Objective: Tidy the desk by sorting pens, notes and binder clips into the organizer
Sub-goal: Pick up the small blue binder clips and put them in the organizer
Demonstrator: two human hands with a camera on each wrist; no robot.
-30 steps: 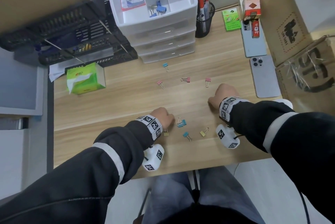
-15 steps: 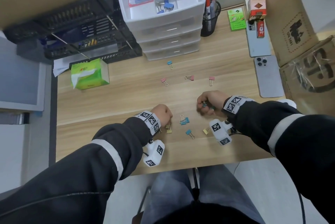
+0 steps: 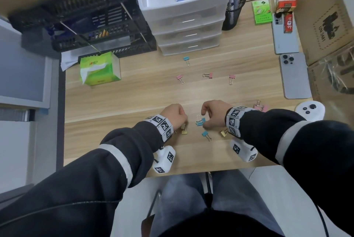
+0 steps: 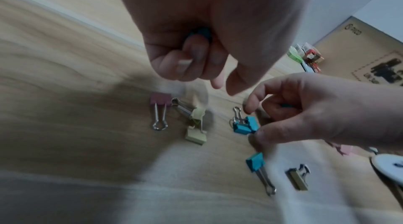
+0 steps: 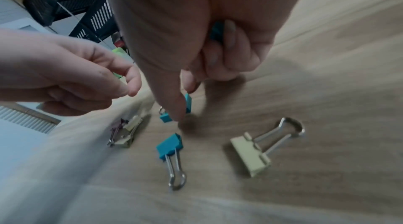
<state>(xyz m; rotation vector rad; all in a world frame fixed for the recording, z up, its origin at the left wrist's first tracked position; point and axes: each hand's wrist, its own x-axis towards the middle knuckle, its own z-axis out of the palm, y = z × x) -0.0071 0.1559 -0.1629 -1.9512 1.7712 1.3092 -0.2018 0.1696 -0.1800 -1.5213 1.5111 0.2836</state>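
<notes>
My left hand (image 4: 224, 86) holds a blue binder clip (image 4: 201, 32) in its curled fingers; thumb and forefinger hang just above two yellow clips (image 4: 195, 124) and a pink one (image 4: 160, 105). My right hand (image 5: 184, 102) also keeps a blue clip (image 5: 217, 31) in its palm. Its thumb and forefinger close around a pair of blue clips (image 3: 201, 121) lying between the two hands. Another blue clip (image 5: 171, 145) and a yellow one (image 5: 250, 152) lie nearer the desk's front edge. The white drawer organizer (image 3: 183, 12) stands at the back with clips and notes in its top tray.
Three pink clips (image 3: 208, 75) and a blue one (image 3: 186, 59) lie mid-desk; more pink ones (image 3: 260, 105) sit behind my right wrist. Two phones (image 3: 294, 75) and a white controller (image 3: 309, 111) line the right side. A green tissue pack (image 3: 99, 70) sits left, a pen cup (image 3: 234, 10) beside the organizer.
My right hand has moved left and nearer, down to the pair of blue clips. My left hand has stayed over the yellow clips.
</notes>
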